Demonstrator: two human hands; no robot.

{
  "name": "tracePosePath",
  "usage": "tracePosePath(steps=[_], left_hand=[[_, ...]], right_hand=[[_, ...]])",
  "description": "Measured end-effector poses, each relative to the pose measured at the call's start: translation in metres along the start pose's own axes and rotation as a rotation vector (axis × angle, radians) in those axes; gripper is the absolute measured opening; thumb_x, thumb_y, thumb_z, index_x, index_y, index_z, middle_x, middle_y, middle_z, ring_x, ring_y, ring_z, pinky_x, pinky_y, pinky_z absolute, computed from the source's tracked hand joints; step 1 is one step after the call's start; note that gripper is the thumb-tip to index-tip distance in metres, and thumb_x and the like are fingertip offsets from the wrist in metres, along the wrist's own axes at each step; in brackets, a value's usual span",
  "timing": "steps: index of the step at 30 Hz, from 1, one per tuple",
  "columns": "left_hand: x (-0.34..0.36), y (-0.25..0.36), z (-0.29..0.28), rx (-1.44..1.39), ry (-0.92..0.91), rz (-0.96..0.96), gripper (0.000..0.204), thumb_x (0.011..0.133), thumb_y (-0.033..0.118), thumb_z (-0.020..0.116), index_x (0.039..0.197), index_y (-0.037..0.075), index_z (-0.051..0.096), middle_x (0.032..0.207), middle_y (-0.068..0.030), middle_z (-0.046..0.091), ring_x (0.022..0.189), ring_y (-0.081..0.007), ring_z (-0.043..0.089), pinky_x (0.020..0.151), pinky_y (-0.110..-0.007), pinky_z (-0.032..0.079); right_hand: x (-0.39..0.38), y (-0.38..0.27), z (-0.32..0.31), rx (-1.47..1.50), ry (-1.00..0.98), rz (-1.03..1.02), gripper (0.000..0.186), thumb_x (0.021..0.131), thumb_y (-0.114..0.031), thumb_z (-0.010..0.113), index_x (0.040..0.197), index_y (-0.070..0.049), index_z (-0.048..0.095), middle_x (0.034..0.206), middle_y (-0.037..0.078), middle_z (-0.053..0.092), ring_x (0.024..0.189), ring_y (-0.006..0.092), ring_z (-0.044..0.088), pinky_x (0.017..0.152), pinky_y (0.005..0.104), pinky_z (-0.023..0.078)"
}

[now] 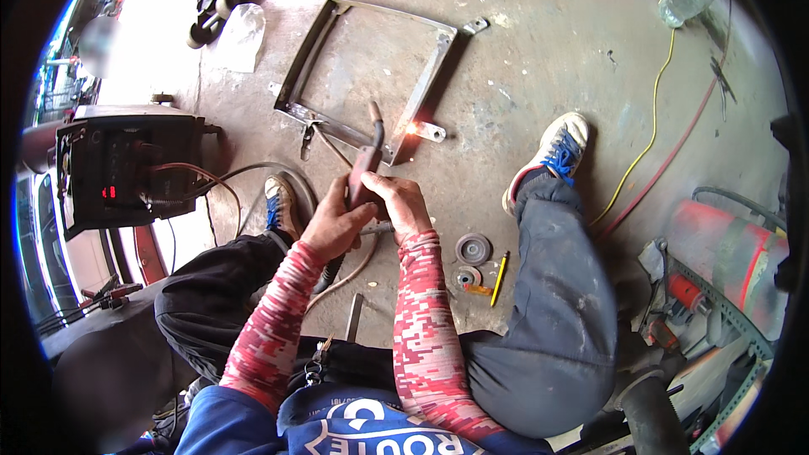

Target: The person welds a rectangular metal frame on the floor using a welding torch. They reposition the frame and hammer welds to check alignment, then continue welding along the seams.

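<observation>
Both of my hands are closed round the handle of a welding torch (366,160). My left hand (332,223) grips it from the left, and my right hand (399,202) wraps it from the right, thumb along the handle. The torch's bent neck and copper-coloured nozzle point away from me, above the near side of a rectangular metal frame (434,67) lying on the floor. At the frame's near right corner, a spot glows orange beside a small metal tab (433,132). A clamp (308,141) sits at the frame's near edge.
On the left stands a welding machine (126,170) with cables. Grinding discs (473,248) and a yellow pencil (500,279) lie near my right leg. A yellow cable (647,148) and a red hose (674,152) cross the floor at right, near a plastic bottle (688,2).
</observation>
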State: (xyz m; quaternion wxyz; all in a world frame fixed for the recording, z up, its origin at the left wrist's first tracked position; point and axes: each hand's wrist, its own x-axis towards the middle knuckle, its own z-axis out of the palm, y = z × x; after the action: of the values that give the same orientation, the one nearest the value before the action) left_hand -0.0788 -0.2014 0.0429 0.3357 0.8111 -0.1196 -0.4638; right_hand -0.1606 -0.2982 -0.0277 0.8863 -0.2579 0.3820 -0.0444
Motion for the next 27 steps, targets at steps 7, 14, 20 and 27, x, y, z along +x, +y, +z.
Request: tracePosePath(steps=[7,14,20,27], left_hand=[[-0.084,0.046,-0.085,-0.308,0.307,0.261,0.044,0.093,0.014,0.062,0.132,0.006,0.044,0.078,-0.0009,0.055,0.051,-0.0076,0.052,0.041,-0.022,0.042],[-0.192,0.053,-0.225,-0.446,0.56,0.49,0.014,0.097,0.025,0.056,0.1,0.012,0.051,0.076,-0.0005,0.055,0.053,-0.0076,0.054,0.041,-0.021,0.041],[-0.199,-0.015,-0.29,-0.971,0.454,0.359,0.023,0.094,0.038,0.06,0.093,0.016,0.052,0.067,0.003,0.048,0.051,-0.0065,0.047,0.042,-0.023,0.035],[-0.179,-0.061,-0.308,-0.945,0.675,0.298,0.019,0.086,0.024,0.064,0.08,0.014,0.05,0.057,0.001,0.042,0.039,-0.0126,0.037,0.036,-0.033,0.031]], right_hand=[[-0.028,0.006,0.069,0.092,-0.514,-0.056,0.033,0.097,-0.035,0.056,0.108,-0.007,0.07,0.094,0.001,0.07,0.072,0.008,0.059,0.067,0.0233,0.046],[-0.03,0.107,0.063,-1.046,-0.456,0.172,0.04,0.093,-0.039,0.061,0.099,-0.001,0.071,0.084,0.008,0.073,0.07,0.0139,0.063,0.067,0.0287,0.051],[-0.031,0.164,0.025,-1.25,-0.363,0.302,0.043,0.086,-0.041,0.065,0.094,0.001,0.071,0.076,0.008,0.07,0.068,0.0159,0.063,0.063,0.032,0.051],[-0.029,0.178,0.005,-1.29,-0.143,0.337,0.037,0.086,-0.03,0.07,0.106,0.001,0.067,0.084,0.008,0.068,0.066,0.0148,0.062,0.055,0.0275,0.05]])
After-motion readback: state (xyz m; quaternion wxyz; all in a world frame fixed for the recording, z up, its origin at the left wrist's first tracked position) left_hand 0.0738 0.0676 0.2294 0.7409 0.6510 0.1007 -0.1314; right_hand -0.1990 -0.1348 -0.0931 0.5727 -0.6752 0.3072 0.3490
